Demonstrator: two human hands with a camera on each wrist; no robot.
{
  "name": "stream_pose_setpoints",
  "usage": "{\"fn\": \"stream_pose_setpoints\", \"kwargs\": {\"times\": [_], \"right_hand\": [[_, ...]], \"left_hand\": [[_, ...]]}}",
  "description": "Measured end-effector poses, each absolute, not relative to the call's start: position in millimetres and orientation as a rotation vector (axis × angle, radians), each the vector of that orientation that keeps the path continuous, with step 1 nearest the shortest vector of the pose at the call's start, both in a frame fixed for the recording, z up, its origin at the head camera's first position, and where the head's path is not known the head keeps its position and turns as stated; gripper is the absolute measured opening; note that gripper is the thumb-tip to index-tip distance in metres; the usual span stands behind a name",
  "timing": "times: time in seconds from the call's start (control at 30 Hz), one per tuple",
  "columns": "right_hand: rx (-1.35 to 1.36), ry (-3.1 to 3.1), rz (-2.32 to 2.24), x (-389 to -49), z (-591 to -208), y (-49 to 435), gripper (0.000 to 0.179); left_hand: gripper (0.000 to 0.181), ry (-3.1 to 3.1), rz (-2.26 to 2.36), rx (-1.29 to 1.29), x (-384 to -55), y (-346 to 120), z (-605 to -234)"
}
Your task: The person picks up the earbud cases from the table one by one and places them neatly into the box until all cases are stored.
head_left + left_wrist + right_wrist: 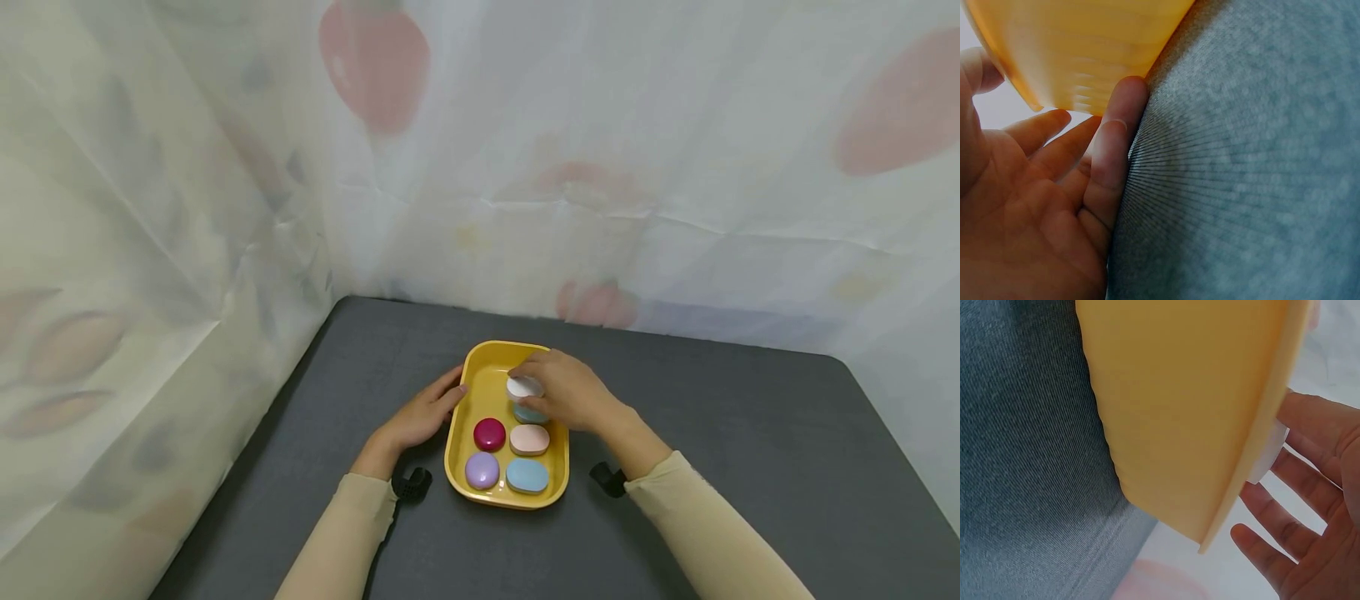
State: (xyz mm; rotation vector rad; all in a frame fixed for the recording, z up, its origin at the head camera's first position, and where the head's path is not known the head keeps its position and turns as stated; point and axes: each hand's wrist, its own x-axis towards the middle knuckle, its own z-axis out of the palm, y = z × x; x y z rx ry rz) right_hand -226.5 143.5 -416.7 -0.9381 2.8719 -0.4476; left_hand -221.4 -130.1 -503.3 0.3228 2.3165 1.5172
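In the head view a yellow tray holds several smooth, soap-like pieces. My right hand reaches over its far right side and pinches a white rounded piece between thumb and fingers. Just nearer lies a grey-blue oval piece, partly covered by the hand. From the right wrist, the white piece shows above the tray's rim. My left hand rests against the tray's left side, thumb at the rim. In the left wrist view its fairly straight fingers touch the outer wall.
Nearer in the tray lie a crimson round piece, a pale pink oval, a lilac round one and a light blue oval. The dark grey table meets printed curtains behind and at the left.
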Motion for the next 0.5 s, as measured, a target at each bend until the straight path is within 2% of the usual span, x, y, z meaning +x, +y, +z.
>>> {"fn": "stream_pose_setpoints", "kwargs": {"times": [0.5], "right_hand": [[-0.979, 2.852, -0.464, -228.8, -427.6, 133.2, 0.04]], "left_hand": [[0.057, 2.283, 1.546, 0.336, -223.2, -131.4, -505.7]]}}
